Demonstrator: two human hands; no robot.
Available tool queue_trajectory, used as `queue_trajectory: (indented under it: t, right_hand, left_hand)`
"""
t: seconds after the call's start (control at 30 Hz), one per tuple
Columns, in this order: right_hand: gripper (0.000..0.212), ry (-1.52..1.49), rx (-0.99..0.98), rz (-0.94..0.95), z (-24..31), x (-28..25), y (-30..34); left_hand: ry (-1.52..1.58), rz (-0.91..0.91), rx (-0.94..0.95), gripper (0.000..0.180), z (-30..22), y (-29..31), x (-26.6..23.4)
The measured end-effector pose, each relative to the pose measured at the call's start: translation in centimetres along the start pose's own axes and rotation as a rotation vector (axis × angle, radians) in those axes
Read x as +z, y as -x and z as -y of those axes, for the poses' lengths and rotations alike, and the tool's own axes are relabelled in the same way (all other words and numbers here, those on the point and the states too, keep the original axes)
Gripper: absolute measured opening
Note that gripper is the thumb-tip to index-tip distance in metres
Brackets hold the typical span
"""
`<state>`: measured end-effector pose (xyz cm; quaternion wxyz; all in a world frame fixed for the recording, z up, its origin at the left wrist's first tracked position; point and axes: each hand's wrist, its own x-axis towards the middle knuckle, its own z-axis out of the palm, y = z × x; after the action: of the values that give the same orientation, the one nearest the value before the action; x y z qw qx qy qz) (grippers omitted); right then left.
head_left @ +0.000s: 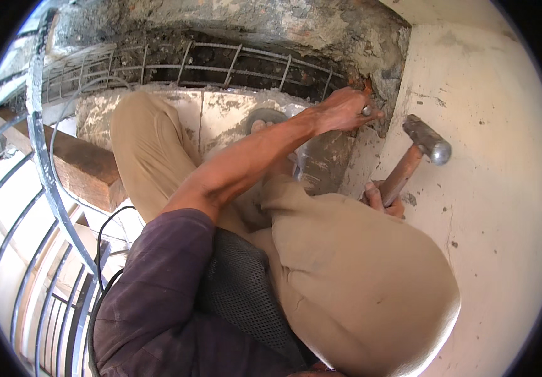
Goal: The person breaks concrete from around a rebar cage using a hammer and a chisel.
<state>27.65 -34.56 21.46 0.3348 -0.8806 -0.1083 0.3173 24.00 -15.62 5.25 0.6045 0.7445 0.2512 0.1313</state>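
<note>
Hammer (431,143) beside the pale wall (491,157), at right.
Right hand (386,200) wraps its handle (403,171); farther off, left hand (345,109) curls tightly round a metal rod (366,110).

Left side: curved, paint-flecked metal railing (34,107); brown wooden beam (85,164) near it; thin black cable (99,245).

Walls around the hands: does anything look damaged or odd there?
Yes. Beyond the left hand, the masonry is ragged and broken, with a rebar cage exposed to its left; it looks odd against the smoother pale wall on the right. That wall has dark marks too, but whether chips or stains I cannot tell.
</note>
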Motion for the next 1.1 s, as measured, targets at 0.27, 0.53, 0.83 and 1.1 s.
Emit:
queue_trajectory:
  t: [0.27,0.53,0.83,1.1]
  right_hand:
    - [0.028,-0.005,0.096,0.036,-0.2,0.8,-2.4]
    - [0.019,-0.291,0.094,0.074,0.4,1.3,-2.3]
    - [0.021,-0.257,0.037,0.087,-1.0,1.6,-3.3]
    - [0.022,-0.331,0.059,0.154,-0.1,2.2,-3.4]
  left_hand:
    - [0.246,-0.200,-0.036,0.042,-1.1,-2.6,0.5]
    - [0.140,-0.281,0.038,0.043,0.2,-0.6,1.3]
    - [0.152,-0.315,0.210,0.044,-3.0,-1.9,-0.1]
    - [0.560,-0.894,0.129,0.045,-7.8,-0.6,-15.1]
